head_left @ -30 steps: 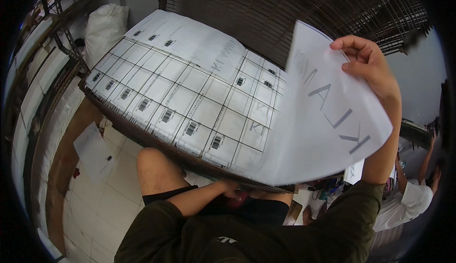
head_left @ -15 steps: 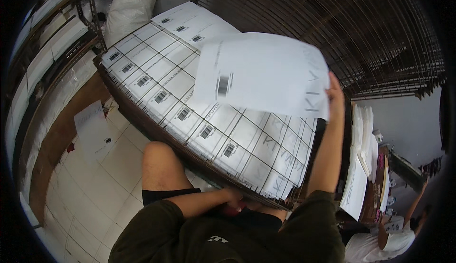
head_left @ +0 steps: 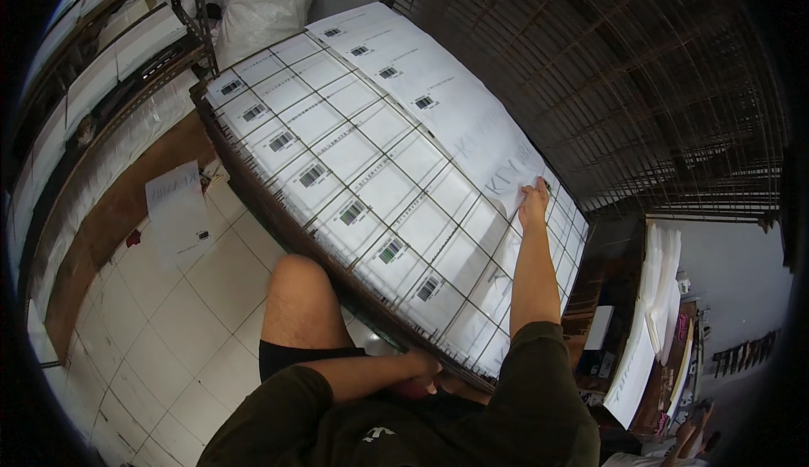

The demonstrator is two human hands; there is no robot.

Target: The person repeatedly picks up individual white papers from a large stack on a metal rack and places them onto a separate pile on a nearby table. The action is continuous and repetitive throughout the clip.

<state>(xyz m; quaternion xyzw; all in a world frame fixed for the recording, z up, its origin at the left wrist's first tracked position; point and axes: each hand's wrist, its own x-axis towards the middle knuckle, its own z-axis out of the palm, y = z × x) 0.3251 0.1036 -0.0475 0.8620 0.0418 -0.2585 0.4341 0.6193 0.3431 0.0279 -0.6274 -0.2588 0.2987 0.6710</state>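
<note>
My right hand point(head_left: 533, 201) reaches across a wire drying rack point(head_left: 371, 121) and pinches the right end of a large white sheet of paper point(head_left: 472, 117). That sheet lies on the rack's far side, in a row with other sheets bearing barcodes and large grey lettering. More printed white sheets point(head_left: 404, 214) show beneath the wire grid. My left hand point(head_left: 420, 371) rests low over my lap, its fingers curled beside something reddish, mostly hidden.
Raised wire racks point(head_left: 590, 54) stand behind the sheets. Shelves point(head_left: 126, 62) with stacked white material line the left, near a white sack point(head_left: 265, 8). A loose sheet point(head_left: 179, 210) lies on the tiled floor. Stacked paper point(head_left: 645, 324) stands at right, with another person point(head_left: 687, 446) beyond.
My right hand has moved left and down with the sheet, which was lifted and now lies on the rack's far side. My left hand stays over my lap. The view has shifted slightly.
</note>
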